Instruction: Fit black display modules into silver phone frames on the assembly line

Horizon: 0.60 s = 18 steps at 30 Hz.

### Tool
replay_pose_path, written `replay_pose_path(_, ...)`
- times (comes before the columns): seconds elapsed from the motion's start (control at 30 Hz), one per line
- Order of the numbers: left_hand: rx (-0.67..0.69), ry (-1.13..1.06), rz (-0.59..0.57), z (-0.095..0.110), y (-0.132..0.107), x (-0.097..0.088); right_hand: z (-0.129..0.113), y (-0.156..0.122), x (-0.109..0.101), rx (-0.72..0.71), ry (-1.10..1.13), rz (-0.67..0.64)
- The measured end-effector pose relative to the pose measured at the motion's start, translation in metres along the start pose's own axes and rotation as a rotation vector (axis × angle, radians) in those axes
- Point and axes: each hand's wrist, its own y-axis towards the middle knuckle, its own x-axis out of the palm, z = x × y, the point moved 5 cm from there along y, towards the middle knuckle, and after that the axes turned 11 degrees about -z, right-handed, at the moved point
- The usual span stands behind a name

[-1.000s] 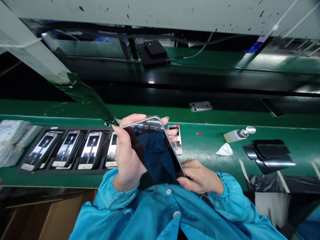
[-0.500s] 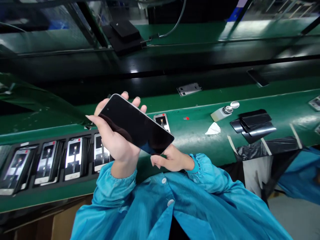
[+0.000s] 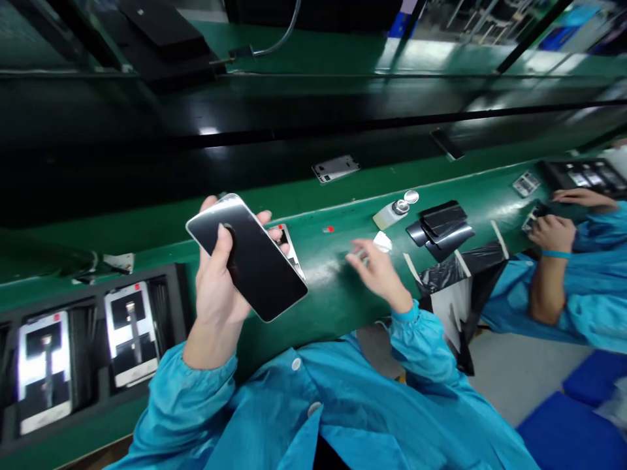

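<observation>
A phone screen panel [image 3: 264, 267], glossy black with a pale rim, lies tilted across my left hand [image 3: 218, 281]. My left thumb presses on its face and the fingers wrap round behind its far edge. My right hand [image 3: 377, 271] is over the green bench, fingers apart and nothing held, just beside a crumpled white wipe [image 3: 383, 242]. Behind the wipe stands a small bottle [image 3: 390, 215] with its metal lid flipped up. Partly hidden behind the held panel, another phone panel [image 3: 292, 256] with a red tab lies on the bench.
At left a dark foam tray [image 3: 100, 385] holds rows of phone panels. Black film sheets [image 3: 443, 225] lie stacked right of the bottle. A bare phone frame [image 3: 336, 168] rests on the far ledge. A co-worker's hands [image 3: 553, 232] work on a part at far right.
My right hand has let go of the panel's lower end and moved right, toward the wipe. My left thumb now lies on the panel's face. The view has turned right.
</observation>
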Motion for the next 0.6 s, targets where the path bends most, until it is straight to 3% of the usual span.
replay_pose_path(0.03, -0.062, -0.004, -0.065, -0.005, 0.0, 0.002, 0.025, -0.006, -0.021, 0.171, -0.084, 0.154)
replay_pose_path(0.1, -0.169, -0.015, -0.179, -0.015, -0.003, 0.009, 0.055, -0.013, -0.045, 0.335, -0.124, 0.294)
replay_pose_path(0.2, -0.317, -0.042, -0.323, -0.03, -0.013, 0.023, 0.055, -0.012, -0.04, 0.307, -0.033, 0.241)
replay_pose_path(0.3, -0.4, -0.061, -0.412, -0.04, -0.021, 0.035, 0.008, -0.012, -0.022, 0.103, 0.186, 0.188)
replay_pose_path(0.37, -0.432, -0.061, -0.437, -0.044, -0.024, 0.04, -0.041, -0.014, -0.017, -0.228, 0.496, 0.201)
replay_pose_path(0.43, -0.465, -0.043, -0.443, -0.046, -0.026, 0.042, -0.085, -0.014, -0.014, -0.441, 0.646, 0.143)
replay_pose_path(0.5, -0.487, -0.002, -0.423, -0.046, -0.027, 0.041, -0.112, -0.009, -0.01, -0.46, 0.73, 0.019)
replay_pose_path(0.6, -0.476, 0.066, -0.352, -0.046, -0.028, 0.035, -0.128, -0.001, -0.009, -0.4, 0.738, -0.063)
